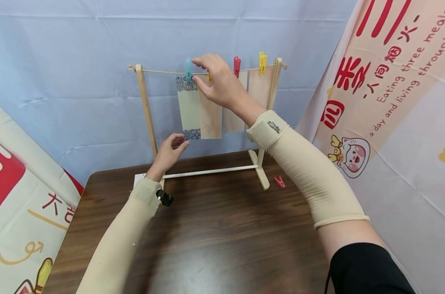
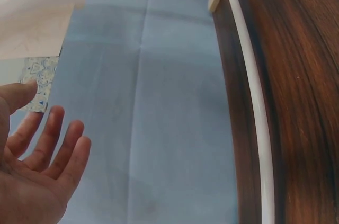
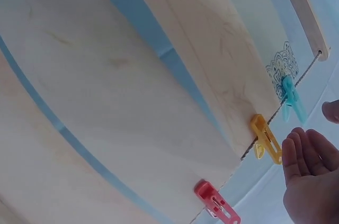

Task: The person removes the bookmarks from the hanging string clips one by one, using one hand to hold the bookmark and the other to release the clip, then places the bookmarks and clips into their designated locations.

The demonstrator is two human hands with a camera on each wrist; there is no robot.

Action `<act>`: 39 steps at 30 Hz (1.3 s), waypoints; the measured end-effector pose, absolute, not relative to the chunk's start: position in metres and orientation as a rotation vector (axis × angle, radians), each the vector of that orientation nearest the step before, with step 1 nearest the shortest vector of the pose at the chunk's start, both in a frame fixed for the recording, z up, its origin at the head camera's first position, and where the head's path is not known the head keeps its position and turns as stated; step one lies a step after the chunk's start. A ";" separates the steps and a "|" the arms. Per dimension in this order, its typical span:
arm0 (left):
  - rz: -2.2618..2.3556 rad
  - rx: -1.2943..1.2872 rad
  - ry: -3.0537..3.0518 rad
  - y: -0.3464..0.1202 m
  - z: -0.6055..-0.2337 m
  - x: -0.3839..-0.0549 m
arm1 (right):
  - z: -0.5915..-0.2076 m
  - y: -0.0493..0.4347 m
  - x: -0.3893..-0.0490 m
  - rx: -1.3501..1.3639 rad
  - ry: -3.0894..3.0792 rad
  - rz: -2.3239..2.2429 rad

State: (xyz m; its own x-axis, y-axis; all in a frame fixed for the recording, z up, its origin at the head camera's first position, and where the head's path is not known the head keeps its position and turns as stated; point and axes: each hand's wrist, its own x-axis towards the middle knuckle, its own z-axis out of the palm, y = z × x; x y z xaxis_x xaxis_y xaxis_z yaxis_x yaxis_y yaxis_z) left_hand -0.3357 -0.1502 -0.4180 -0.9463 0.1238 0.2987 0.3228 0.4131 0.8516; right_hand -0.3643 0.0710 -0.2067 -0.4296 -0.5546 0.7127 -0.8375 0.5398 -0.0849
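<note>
A pale green card with blue patterned ends (image 1: 190, 108) hangs from a string under a light blue clothespin (image 1: 188, 69). My right hand (image 1: 220, 79) is raised just right of that clothespin, thumb and fingers apart. In the right wrist view, nothing shows between the thumb and fingers of the right hand (image 3: 312, 173), and the blue clothespin (image 3: 291, 99) grips the card's patterned end by itself. My left hand (image 1: 168, 153) is at the card's lower left corner, fingers loosely bent. The left wrist view shows its thumb (image 2: 21, 94) overlapping the patterned end; contact is unclear.
Plain pale cards hang to the right under a yellow clothespin (image 3: 265, 139), a red clothespin (image 1: 237, 66) and another yellow clothespin (image 1: 262, 64). The wooden frame (image 1: 146, 106) stands on a brown table (image 1: 222, 237) with a white crossbar (image 1: 211, 171). A loose red clothespin (image 1: 279, 182) lies beside its right foot.
</note>
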 end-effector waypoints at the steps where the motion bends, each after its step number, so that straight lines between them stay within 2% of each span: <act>1: -1.551 -0.394 -2.479 -0.150 -0.417 -0.336 | -0.205 0.071 -0.364 1.122 -2.139 0.572; 12: -1.528 -0.417 -2.450 -0.151 -0.410 -0.337 | -0.189 0.065 -0.363 1.104 -2.169 0.491; 39: -1.547 -0.325 -2.368 -0.151 -0.420 -0.334 | -0.184 0.050 -0.373 0.928 -2.464 0.364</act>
